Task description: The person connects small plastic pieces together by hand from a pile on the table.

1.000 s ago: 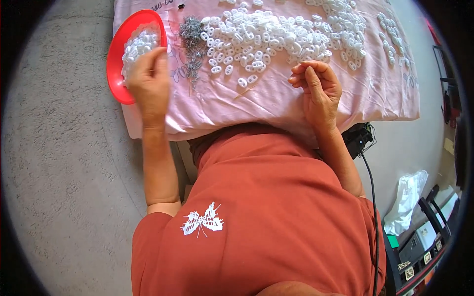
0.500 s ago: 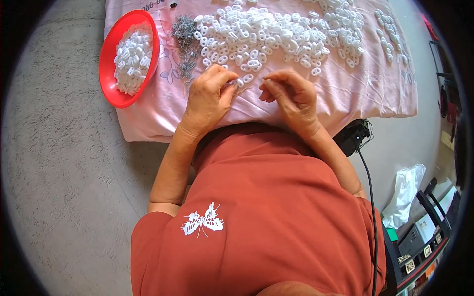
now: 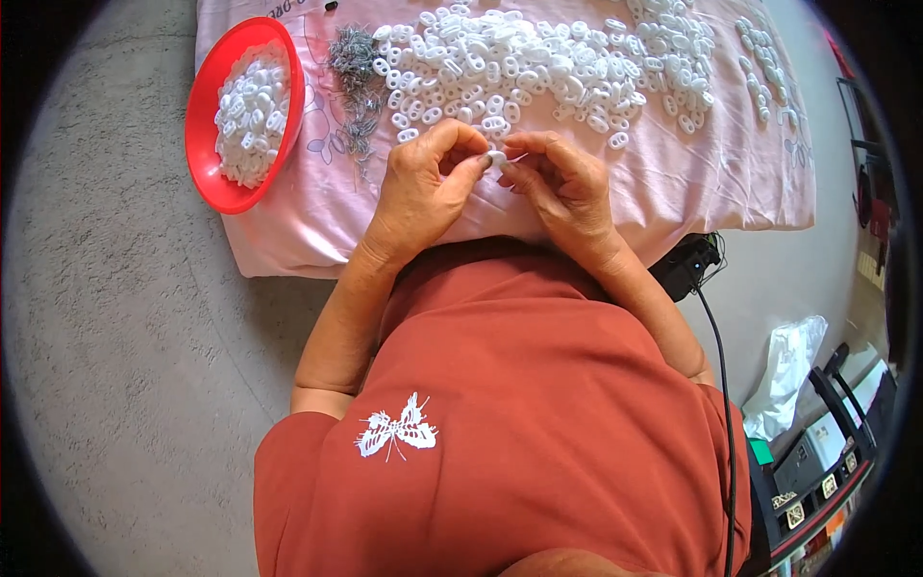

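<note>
A small white piece [image 3: 496,158] was up between the person's two hands, above the near part of the table, just short of the heaped pieces. The left hand [image 3: 429,183] had it pinched between thumb and forefinger. The right hand [image 3: 565,179] met it from the other side, thumb and forefinger drawn close together; from where I stood I couldn't tell whether they gripped the piece itself or something slim beside it. Fingertip holds seemed sensible for anything so little, and meeting in front of the body likely gave both hands an easy reach.

Just beyond the fingers spread a loose pile [image 3: 500,58] of similar white pieces with holes in them, close enough, I judged, to spare long stretches. A tangle of thin grey slivers [image 3: 354,60] lay at the pile's left, probably kept apart so the two wouldn't mix. Farther left stood a red bowl [image 3: 200,125] of white pieces, right at the table's left edge, so an elbow swung wide might catch it.

Pink cloth [image 3: 673,183] stretched between bowl and left hand, and again to the right of the right hand. The near edge ran close to the person's shirt [image 3: 538,385], leaving little room to draw back.
</note>
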### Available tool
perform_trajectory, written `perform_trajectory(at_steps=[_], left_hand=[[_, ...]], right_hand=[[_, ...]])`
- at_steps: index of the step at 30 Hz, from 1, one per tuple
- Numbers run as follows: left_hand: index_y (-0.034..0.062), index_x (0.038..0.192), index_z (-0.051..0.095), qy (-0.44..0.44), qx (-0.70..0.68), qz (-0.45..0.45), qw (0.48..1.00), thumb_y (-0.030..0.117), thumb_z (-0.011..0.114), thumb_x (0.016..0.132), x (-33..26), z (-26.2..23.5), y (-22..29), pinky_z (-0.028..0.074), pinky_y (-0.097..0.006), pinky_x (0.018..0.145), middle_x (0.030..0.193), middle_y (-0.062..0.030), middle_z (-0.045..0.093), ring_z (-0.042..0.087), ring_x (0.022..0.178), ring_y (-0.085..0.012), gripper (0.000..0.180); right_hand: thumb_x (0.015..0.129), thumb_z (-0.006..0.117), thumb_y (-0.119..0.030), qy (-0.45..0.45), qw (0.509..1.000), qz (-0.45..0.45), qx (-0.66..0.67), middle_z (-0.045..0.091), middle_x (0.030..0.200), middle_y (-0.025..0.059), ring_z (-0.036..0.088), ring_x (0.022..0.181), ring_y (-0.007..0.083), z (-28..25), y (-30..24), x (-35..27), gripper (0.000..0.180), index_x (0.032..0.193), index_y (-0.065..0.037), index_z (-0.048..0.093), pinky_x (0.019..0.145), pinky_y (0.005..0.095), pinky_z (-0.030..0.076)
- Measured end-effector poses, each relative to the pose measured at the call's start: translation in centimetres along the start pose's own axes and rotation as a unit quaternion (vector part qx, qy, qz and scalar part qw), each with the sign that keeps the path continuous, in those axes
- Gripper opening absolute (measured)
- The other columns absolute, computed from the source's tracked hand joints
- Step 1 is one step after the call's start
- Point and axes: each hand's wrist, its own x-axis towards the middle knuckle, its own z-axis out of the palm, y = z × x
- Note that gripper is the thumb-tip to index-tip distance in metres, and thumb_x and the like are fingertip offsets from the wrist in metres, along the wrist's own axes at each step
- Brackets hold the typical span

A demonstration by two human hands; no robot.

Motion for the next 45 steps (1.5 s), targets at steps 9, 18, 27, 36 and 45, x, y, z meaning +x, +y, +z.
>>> perform_trajectory(at_steps=[9, 18, 27, 36, 45], left_hand=[[-0.0008, 0.092, 0.064, -0.015, -0.13, -0.015, 0.991, 0.003, 0.063, 0.088, 2.8, 1.0, 0.6, 0.049, -0.025, 0.061, 0.079, -0.0053, 0.067, 0.062, 0.07, -0.0105, 0.006], [0.004, 0.084, 0.068, 0.028, 0.176, 0.259, 0.949, 0.01, 0.069, 0.079, 6.5, 4.2, 1.4, 0.051, -0.04, 0.067, 0.082, -0.0115, 0.062, 0.064, 0.076, -0.0314, 0.009], [0.0045, 0.084, 0.066, 0.029, 0.241, 0.248, 0.938, 0.01, 0.066, 0.079, 6.2, 4.8, 1.6, 0.051, -0.041, 0.069, 0.083, -0.0119, 0.061, 0.063, 0.077, -0.032, 0.008], [0.0013, 0.086, 0.066, 0.068, 0.158, 0.198, 0.965, 0.006, 0.064, 0.083, 4.6, 3.7, 1.5, 0.052, -0.036, 0.062, 0.08, -0.0115, 0.065, 0.065, 0.069, -0.0263, 0.006], [-0.0018, 0.091, 0.068, 0.035, -0.176, -0.01, 0.984, 0.007, 0.065, 0.089, 2.4, 3.4, 2.1, 0.046, -0.02, 0.058, 0.074, -0.0004, 0.066, 0.058, 0.067, -0.0029, 0.009]], right_hand=[[0.086, 0.06, 0.01, 0.047, 0.997, -0.047, 0.046, 0.061, 0.092, 0.0104, 0.067, 0.075, 0.015, -0.6, -0.8, -0.5, 0.023, 0.107, 0.001, 0.065, 0.063, 0.0232, 0.054], [0.086, 0.06, 0.011, 0.043, 0.989, -0.132, 0.058, 0.062, 0.09, 0.0109, 0.063, 0.071, 0.0133, -0.9, -0.6, -1.3, 0.021, 0.105, 0.002, 0.061, 0.061, 0.0239, 0.052], [0.096, 0.055, 0.0, 0.141, 0.969, 0.011, 0.201, 0.064, 0.091, 0.008, 0.063, 0.073, 0.0119, -0.9, -0.8, -1.0, 0.012, 0.108, 0.0, 0.053, 0.065, 0.0222, 0.051], [0.095, 0.056, 0.001, 0.164, 0.965, 0.043, 0.199, 0.063, 0.091, 0.0059, 0.063, 0.073, 0.0097, -0.5, -0.3, -0.8, 0.015, 0.11, 0.001, 0.057, 0.062, 0.0208, 0.05], [0.091, 0.063, 0.0, 0.124, 0.985, 0.061, 0.107, 0.062, 0.079, 0.0025, 0.061, 0.063, 0.0067, -0.5, -0.7, -0.2, 0.006, 0.097, 0.002, 0.062, 0.054, 0.0188, 0.047]])
